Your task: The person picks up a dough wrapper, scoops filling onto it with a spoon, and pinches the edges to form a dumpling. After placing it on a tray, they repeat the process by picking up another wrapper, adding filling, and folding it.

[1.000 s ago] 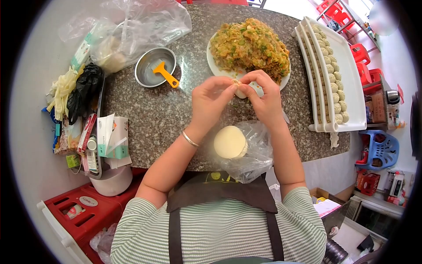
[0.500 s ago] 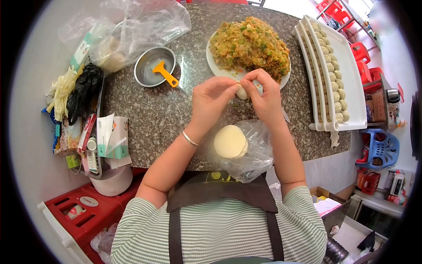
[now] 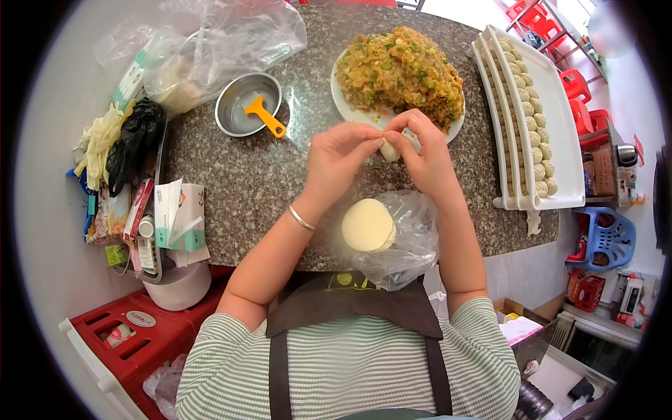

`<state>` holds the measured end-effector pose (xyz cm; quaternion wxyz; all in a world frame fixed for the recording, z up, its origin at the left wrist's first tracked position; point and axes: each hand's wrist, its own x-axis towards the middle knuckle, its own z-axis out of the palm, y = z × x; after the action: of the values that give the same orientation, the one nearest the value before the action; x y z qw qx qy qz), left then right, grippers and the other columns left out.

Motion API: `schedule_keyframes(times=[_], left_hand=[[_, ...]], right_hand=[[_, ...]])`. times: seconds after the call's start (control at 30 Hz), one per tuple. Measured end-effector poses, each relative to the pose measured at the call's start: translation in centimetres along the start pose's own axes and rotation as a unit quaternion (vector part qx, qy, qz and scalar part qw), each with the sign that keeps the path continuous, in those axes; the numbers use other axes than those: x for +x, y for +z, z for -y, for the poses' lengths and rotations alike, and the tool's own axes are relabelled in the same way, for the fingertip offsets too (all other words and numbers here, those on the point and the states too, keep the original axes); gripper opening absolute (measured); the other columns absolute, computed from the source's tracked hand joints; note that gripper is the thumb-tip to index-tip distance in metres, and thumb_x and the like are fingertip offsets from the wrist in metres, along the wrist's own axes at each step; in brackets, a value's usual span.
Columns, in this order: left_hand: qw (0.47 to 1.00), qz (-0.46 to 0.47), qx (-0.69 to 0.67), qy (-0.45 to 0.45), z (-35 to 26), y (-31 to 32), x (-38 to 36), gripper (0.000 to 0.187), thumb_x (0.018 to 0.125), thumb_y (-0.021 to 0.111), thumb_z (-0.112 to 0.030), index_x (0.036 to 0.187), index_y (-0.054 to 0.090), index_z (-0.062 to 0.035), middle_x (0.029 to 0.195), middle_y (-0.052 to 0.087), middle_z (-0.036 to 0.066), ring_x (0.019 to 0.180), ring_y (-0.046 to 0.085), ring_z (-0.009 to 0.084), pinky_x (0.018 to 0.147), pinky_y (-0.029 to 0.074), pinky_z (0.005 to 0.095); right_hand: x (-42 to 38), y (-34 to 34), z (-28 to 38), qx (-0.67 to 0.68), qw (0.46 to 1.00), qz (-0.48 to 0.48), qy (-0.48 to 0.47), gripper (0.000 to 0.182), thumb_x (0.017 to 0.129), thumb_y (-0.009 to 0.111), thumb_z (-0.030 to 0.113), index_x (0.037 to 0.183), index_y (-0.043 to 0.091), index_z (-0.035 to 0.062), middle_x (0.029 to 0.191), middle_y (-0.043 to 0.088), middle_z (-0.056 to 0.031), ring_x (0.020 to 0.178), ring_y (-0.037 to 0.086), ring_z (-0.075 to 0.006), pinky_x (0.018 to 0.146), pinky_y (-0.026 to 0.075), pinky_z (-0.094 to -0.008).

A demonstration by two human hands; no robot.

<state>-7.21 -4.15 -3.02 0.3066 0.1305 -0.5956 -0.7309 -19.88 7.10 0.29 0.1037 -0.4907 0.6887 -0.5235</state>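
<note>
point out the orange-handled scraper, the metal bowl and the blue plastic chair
orange-handled scraper (image 3: 265,117), head view, on its handle
metal bowl (image 3: 225,106), head view, on its inner wall
blue plastic chair (image 3: 621,236), head view, on its side

Speckled tbl (image 3: 231,203) w/ plate (image 3: 339,101), metal bowl (image 3: 240,120), trays (image 3: 563,143), plastic bags (image 3: 409,245).

Bright light floods the far corner — red plastic stools (image 3: 575,85), a blue plastic chair (image 3: 607,238), pale walls (image 3: 52,231).

No text can be read with certainty; the marks on the oval label (image 3: 141,319) of the red stool (image 3: 98,329), near left, are blurred.
</note>
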Motion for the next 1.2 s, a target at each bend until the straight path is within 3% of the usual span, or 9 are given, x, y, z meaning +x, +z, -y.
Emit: schedule_keyframes(times=[0.27,0.37,0.43,0.57,0.63,0.87,0.93,1.07,1.2], left_hand=[[1.000,-0.016,0.008,-0.010,-0.1,0.3,-0.1,0.012,0.086,0.067,0.002,0.098,0.067,0.0013,0.097,0.067,0.006,0.091,0.064,0.0133,0.080,0.052,0.0271],[0.990,-0.017,-0.121,-0.065,0.3,0.7,-0.1,0.012,0.090,0.064,-0.003,0.102,0.064,-0.0014,0.099,0.067,0.006,0.091,0.064,0.0134,0.079,0.054,0.0279],[0.951,-0.018,-0.253,-0.175,0.5,0.4,-0.3,0.020,0.094,0.060,-0.008,0.114,0.058,-0.0066,0.106,0.066,0.007,0.098,0.065,0.0170,0.086,0.055,0.0331],[0.952,0.005,-0.260,-0.161,0.7,0.2,-0.2,0.016,0.095,0.060,-0.010,0.110,0.060,-0.0071,0.106,0.065,0.007,0.098,0.065,0.0188,0.089,0.055,0.0389],[0.955,0.001,-0.249,-0.160,0.0,0.6,-0.2,0.011,0.094,0.061,-0.012,0.104,0.060,-0.0055,0.099,0.065,0.004,0.091,0.064,0.0140,0.082,0.055,0.0304],[0.965,-0.017,-0.233,-0.119,0.2,0.5,-0.3,0.014,0.094,0.062,-0.011,0.106,0.061,-0.0046,0.102,0.064,0.004,0.094,0.063,0.0128,0.082,0.054,0.0287],[0.983,0.000,-0.133,-0.125,0.2,0.4,-0.3,0.016,0.093,0.062,-0.011,0.108,0.060,-0.0045,0.104,0.063,0.004,0.096,0.062,0.0124,0.083,0.053,0.0275],[0.980,0.025,-0.169,-0.106,0.1,0.6,-0.3,0.019,0.096,0.059,-0.013,0.113,0.061,-0.0068,0.108,0.065,0.006,0.096,0.064,0.0144,0.081,0.053,0.0272],[0.955,0.036,-0.241,-0.168,-0.9,0.7,0.0,0.029,0.100,0.050,-0.016,0.122,0.056,0.0003,0.112,0.062,0.009,0.101,0.063,0.0185,0.087,0.053,0.0307]], right_hand=[[-0.2,0.6,-0.1,-0.006,1.000,-0.008,-0.027,0.006,0.088,0.063,0.004,0.088,0.061,-0.0018,0.086,0.062,-0.0086,0.080,0.059,-0.0188,0.074,0.046,-0.0294],[-0.3,0.9,-0.1,0.005,0.999,-0.040,0.003,0.008,0.086,0.063,0.006,0.089,0.062,-0.0015,0.088,0.063,-0.0133,0.085,0.063,-0.0248,0.075,0.048,-0.0328],[-0.4,1.2,-0.2,0.042,0.998,-0.027,0.034,0.009,0.086,0.063,0.006,0.090,0.062,-0.0018,0.088,0.063,-0.0138,0.085,0.062,-0.0245,0.074,0.048,-0.0321],[-0.2,1.3,-0.2,0.056,0.997,-0.038,0.031,0.010,0.086,0.063,0.007,0.090,0.060,-0.0019,0.087,0.062,-0.0140,0.084,0.062,-0.0247,0.075,0.048,-0.0323],[-0.3,1.4,-0.4,0.032,0.999,-0.026,0.011,0.012,0.090,0.062,0.010,0.089,0.057,-0.0007,0.087,0.058,-0.0072,0.083,0.055,-0.0166,0.079,0.043,-0.0274],[-0.3,1.9,-0.6,-0.001,0.999,-0.031,-0.032,0.012,0.089,0.063,0.008,0.088,0.057,-0.0015,0.086,0.058,-0.0091,0.081,0.056,-0.0198,0.077,0.044,-0.0292],[-0.4,1.9,-0.4,-0.018,0.998,-0.057,-0.023,0.011,0.089,0.063,0.007,0.087,0.057,-0.0019,0.085,0.058,-0.0097,0.080,0.056,-0.0215,0.076,0.044,-0.0303],[-0.4,1.7,-0.4,-0.034,0.996,-0.075,-0.041,0.011,0.088,0.063,0.007,0.087,0.056,-0.0023,0.085,0.058,-0.0108,0.080,0.056,-0.0222,0.075,0.044,-0.0309],[-0.3,1.2,-1.3,0.003,0.997,-0.081,0.003,0.009,0.091,0.062,0.008,0.090,0.060,-0.0009,0.089,0.060,-0.0064,0.084,0.056,-0.0155,0.078,0.044,-0.0271]])
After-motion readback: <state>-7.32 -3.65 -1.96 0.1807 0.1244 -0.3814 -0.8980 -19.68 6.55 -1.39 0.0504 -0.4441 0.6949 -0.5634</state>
